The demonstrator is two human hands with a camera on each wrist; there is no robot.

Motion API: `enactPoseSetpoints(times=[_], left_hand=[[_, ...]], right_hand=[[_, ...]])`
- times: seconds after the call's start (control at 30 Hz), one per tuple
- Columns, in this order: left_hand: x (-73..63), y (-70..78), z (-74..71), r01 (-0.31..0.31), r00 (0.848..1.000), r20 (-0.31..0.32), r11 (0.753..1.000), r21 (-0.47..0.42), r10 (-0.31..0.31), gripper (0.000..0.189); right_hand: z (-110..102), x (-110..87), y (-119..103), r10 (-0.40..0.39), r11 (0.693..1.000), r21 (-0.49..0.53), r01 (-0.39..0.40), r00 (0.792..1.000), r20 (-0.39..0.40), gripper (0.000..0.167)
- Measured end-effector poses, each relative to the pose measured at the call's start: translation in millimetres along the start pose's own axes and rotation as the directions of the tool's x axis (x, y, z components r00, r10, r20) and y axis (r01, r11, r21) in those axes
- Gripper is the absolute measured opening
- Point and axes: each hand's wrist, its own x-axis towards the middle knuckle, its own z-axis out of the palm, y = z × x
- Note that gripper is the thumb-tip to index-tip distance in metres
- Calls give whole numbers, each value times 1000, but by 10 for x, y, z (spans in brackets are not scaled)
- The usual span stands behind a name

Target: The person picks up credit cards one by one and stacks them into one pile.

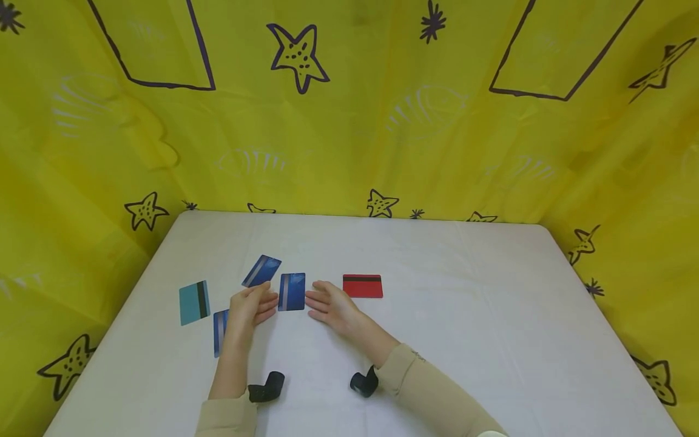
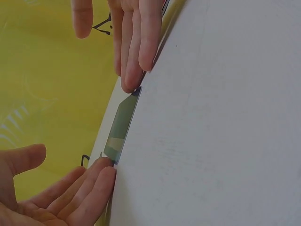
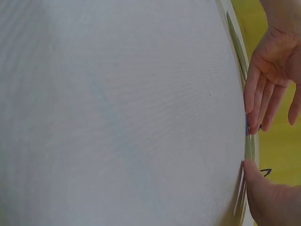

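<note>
A blue card (image 1: pixel 292 292) with a grey stripe lies upright on the table between the two hands. My left hand (image 1: pixel 251 305) stands on its left side, fingers extended, fingertips right at the card's edge. From the right, my right hand (image 1: pixel 338 309) faces it the same way, its fingertips at the opposite edge. In the left wrist view the card (image 2: pixel 123 125) is seen nearly edge-on, flat on the surface, with fingertips at both ends. Another blue card (image 1: pixel 262 271) lies tilted just beyond the left hand. A third blue card (image 1: pixel 220 332) is partly hidden behind the left wrist.
A teal card (image 1: pixel 194 303) with a dark stripe lies at the far left. To the right of the right hand is a red card (image 1: pixel 363 286) with a black stripe. Yellow patterned cloth (image 1: pixel 349 121) hangs around the white table (image 1: pixel 491 315).
</note>
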Motion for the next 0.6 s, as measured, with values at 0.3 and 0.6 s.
enactPoseSetpoints(times=[0.3,0.6], left_hand=[[4,-17,-25,13,997,70,1000,-5,-12,52],[1,-5,-41,52,994,96,997,-59,-46,52]], right_hand=[[33,-18,-5,12,1000,10,-12,1000,-7,54],[18,2,-8,16,999,40,-16,1000,-14,54]])
